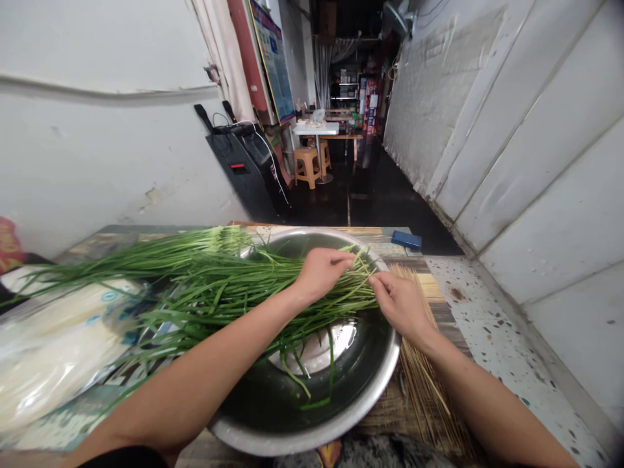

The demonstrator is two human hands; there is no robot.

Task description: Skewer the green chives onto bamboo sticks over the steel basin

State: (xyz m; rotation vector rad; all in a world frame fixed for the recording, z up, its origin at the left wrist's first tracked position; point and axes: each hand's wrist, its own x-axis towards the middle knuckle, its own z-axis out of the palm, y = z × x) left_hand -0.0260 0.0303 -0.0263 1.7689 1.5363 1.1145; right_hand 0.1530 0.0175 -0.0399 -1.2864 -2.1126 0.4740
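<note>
A large pile of long green garlic chives [234, 286] lies across a steel basin [390, 364], leaves to the left and pale stem ends to the right. My left hand [324, 273] rests over the stem end of the pile, its thumb and fingers pinched on chives. Just to the right, my right hand [402, 305] is closed in a pinch at the stem tips, close to the basin's rim. Thin pale yellowish strands run between the two hands; what the right fingertips grip is too small to tell. Several loose leaves hang down inside the basin.
Another bunch of chives [214, 240] lies behind, at left. Thin bamboo skewers [424, 383] lie on the table right of the basin. A dark blue box [406, 240] sits at the far edge. Clear plastic bags with pale contents [58, 351] lie at left.
</note>
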